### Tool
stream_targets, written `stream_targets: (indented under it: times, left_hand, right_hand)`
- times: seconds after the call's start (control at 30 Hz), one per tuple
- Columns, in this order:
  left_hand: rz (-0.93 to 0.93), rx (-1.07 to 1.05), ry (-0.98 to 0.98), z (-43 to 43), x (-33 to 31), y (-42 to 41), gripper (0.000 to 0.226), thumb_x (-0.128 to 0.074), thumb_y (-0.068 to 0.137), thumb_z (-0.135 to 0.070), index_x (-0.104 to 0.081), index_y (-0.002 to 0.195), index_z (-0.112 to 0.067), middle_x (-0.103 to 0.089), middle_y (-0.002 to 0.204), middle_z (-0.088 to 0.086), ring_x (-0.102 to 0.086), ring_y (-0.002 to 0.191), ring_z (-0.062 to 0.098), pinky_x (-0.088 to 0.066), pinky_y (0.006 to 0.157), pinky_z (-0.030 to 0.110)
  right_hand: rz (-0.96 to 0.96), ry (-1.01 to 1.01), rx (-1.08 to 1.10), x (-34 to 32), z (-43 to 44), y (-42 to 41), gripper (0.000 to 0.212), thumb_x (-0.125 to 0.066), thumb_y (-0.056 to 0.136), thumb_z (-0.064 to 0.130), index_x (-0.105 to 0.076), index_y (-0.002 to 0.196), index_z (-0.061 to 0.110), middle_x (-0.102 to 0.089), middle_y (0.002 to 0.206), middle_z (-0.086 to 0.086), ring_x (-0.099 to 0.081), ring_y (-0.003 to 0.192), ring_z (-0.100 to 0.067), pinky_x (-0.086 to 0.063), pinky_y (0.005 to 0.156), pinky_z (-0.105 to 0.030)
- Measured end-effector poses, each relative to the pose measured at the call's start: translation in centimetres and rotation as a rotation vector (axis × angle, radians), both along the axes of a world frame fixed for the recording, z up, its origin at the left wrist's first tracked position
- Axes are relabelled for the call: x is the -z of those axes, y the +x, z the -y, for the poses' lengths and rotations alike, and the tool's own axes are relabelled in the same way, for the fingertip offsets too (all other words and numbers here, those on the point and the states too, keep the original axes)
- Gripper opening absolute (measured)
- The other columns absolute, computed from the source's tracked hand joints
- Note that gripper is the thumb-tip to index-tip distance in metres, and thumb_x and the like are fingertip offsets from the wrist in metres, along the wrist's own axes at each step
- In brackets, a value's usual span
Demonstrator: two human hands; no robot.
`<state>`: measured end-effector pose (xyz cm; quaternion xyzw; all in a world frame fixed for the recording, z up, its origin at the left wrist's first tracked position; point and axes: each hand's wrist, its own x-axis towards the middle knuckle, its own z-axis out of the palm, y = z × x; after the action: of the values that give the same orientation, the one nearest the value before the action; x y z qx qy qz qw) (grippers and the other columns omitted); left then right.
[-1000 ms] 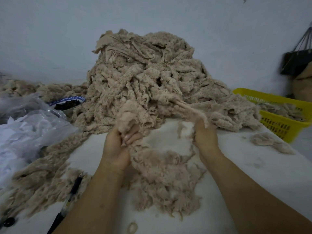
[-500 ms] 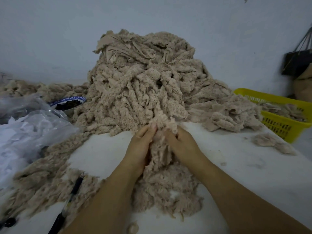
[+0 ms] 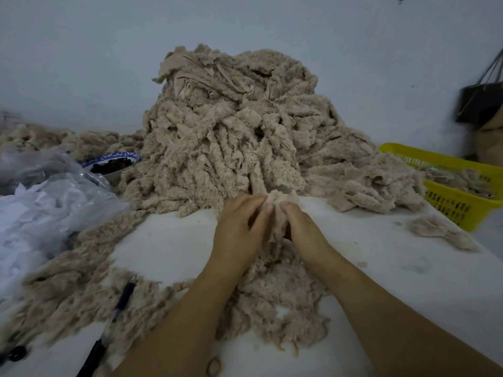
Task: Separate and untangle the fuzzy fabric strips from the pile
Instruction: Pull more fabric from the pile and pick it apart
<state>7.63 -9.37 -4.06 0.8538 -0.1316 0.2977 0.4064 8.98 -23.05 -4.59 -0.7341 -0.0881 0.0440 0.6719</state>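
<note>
Cloth, plastic and glaze: surfaces as recorded.
The fuzzy fabric strips [image 3: 231,137] were beige cloth, woolly and matt on the face, flatter and smoother on the backing at the heap's top. The table [image 3: 168,240] was white and matt, flecked with lint. The bag [image 3: 54,202] was clear plastic film, crinkled and faintly glossy; the basket [image 3: 460,205] yellow perforated plastic; the bowl [image 3: 128,156] glazed, blue-and-white rimmed; the pen [image 3: 122,300] glossy black plastic; the wall [image 3: 81,55] pale and matt.
</note>
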Motion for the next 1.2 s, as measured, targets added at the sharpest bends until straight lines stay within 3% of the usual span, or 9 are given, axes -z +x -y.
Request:
stream_targets:
  times: [0.2, 0.37, 0.4, 0.43, 0.53, 0.7, 0.9, 1.1, 1.2]
  left_hand:
    - [-0.337, -0.002, -0.754, -0.7, -0.7, -0.1, 0.035, -0.055, 0.101, -0.033, -0.073, 0.072, -0.041, -0.068, 0.071, -0.016, -0.061, 0.066, -0.003, -0.047, 0.060, 0.012]
    - [-0.597, 0.215, -1.269, -0.7, -0.9, 0.3, 0.024, -0.049, 0.104, -0.021, -0.068, 0.107, -0.007, -0.076, 0.102, 0.011, -0.074, 0.092, 0.023, -0.060, 0.066, 0.030]
    - [-0.598, 0.246, -1.276, -0.7, -0.8, 0.3, 0.025, -0.047, 0.105, -0.021, -0.067, 0.108, -0.006, -0.076, 0.101, 0.011, -0.075, 0.090, 0.022, -0.060, 0.064, 0.029]
    - [-0.592, 0.271, -1.283, -0.7, -0.8, 0.3, 0.025, -0.046, 0.105, -0.020, -0.066, 0.109, -0.006, -0.077, 0.099, 0.010, -0.075, 0.087, 0.021, -0.059, 0.062, 0.028]
    - [-0.598, 0.303, -1.264, -0.6, -0.6, 0.4, 0.024, -0.046, 0.105, -0.022, -0.064, 0.109, -0.006, -0.076, 0.102, 0.011, -0.074, 0.090, 0.022, -0.060, 0.066, 0.031]
    - [-0.628, 0.386, -1.052, -0.5, -0.9, -0.1, 0.035, -0.050, 0.101, -0.044, -0.074, 0.108, -0.020, -0.075, 0.110, 0.006, -0.072, 0.100, 0.019, -0.059, 0.077, 0.033]
    - [-0.581, 0.330, -0.468, 0.2, -0.5, -0.2, 0.018, -0.066, 0.093, -0.028, -0.064, 0.108, -0.039, -0.072, 0.092, -0.028, -0.069, 0.082, -0.006, -0.049, 0.061, 0.007]
    - [-0.694, 0.267, -0.212, -1.1, -0.4, -0.2, 0.010, -0.060, 0.093, -0.018, -0.055, 0.086, -0.013, -0.055, 0.077, 0.002, -0.051, 0.067, 0.014, -0.040, 0.065, 0.028]
    - [-0.734, 0.211, -0.434, -1.2, -0.5, 0.1, 0.020, -0.051, 0.093, -0.007, -0.053, 0.076, -0.017, -0.046, 0.066, 0.005, -0.042, 0.054, 0.015, -0.033, 0.054, 0.027]
  right_hand:
    - [0.147, -0.120, 0.066, -0.1, 0.2, -0.2, 0.037, -0.035, 0.104, 0.038, -0.046, 0.072, 0.026, -0.051, 0.067, 0.013, -0.047, 0.055, 0.005, -0.036, 0.059, -0.022]
    - [0.144, -0.073, 0.081, 0.2, 0.4, 0.2, 0.031, -0.035, 0.104, 0.031, -0.020, 0.077, 0.029, -0.052, 0.060, 0.001, -0.046, 0.053, -0.014, -0.040, 0.051, -0.030]
    - [0.142, -0.058, 0.064, 0.0, 0.5, 0.2, 0.016, -0.036, 0.103, 0.030, -0.033, 0.111, 0.016, -0.061, 0.064, 0.005, -0.053, 0.055, -0.016, -0.042, 0.085, -0.026]
    - [0.144, -0.063, 0.068, 0.2, 0.6, 0.5, 0.033, -0.037, 0.102, 0.029, -0.052, 0.076, 0.043, -0.060, 0.059, 0.013, -0.052, 0.049, -0.010, -0.026, 0.052, -0.005]
    - [0.087, -0.098, 0.112, -0.1, 0.8, 0.9, 0.042, -0.041, 0.096, 0.033, -0.051, 0.057, 0.046, -0.041, 0.050, 0.018, -0.035, 0.046, 0.000, -0.031, 0.045, -0.012]
    - [-0.051, 0.114, 0.143, -0.4, 0.7, 1.4, 0.029, -0.048, 0.080, 0.044, -0.069, 0.098, 0.037, -0.068, 0.091, 0.012, -0.063, 0.089, -0.010, -0.050, 0.077, -0.033]
    - [-0.035, 0.197, 0.189, -0.6, 1.0, 1.3, 0.026, -0.054, 0.089, 0.038, -0.061, 0.065, 0.032, -0.053, 0.075, -0.005, -0.049, 0.072, -0.020, -0.045, 0.067, -0.037]
    - [-0.029, 0.474, 0.325, -1.5, 2.0, 1.9, 0.021, -0.049, 0.102, 0.018, -0.060, 0.085, 0.021, -0.057, 0.061, 0.004, -0.056, 0.051, -0.006, -0.050, 0.047, -0.022]
    - [-0.041, 0.583, 0.379, -1.7, 2.7, 2.2, 0.016, -0.046, 0.104, 0.016, -0.061, 0.097, 0.015, -0.059, 0.075, -0.004, -0.060, 0.060, -0.012, -0.054, 0.052, -0.024]
